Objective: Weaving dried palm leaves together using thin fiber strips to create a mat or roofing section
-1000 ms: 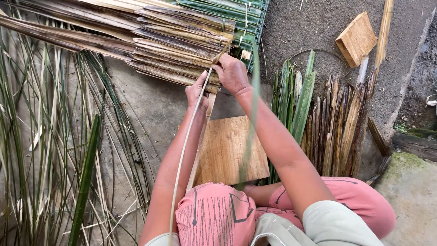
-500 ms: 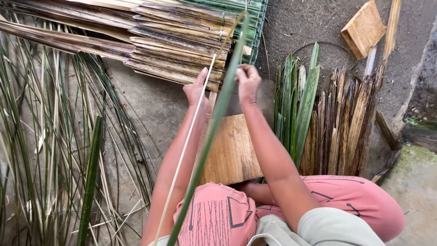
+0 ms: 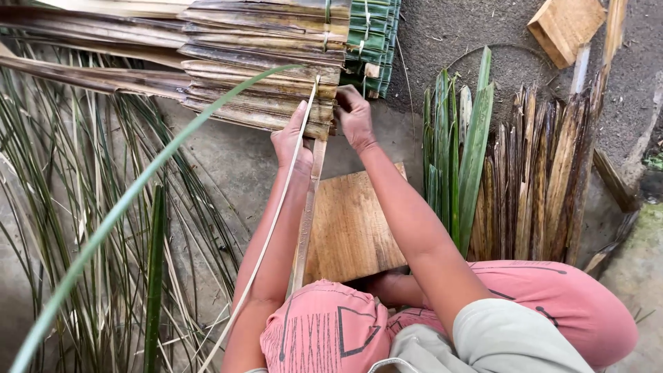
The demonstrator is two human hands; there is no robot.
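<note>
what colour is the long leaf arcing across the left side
Pale green, a long leaf curving from the thatch bundle toward the lower left; it shows best in the head view.

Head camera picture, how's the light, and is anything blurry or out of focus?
Head view: soft, even daylight, no glare, only faint shadows. The long green leaf sweeping across the left is smeared and soft; the left hand, right hand and wooden board are sharp. Frame edges bow slightly, wide-angle style.
</note>
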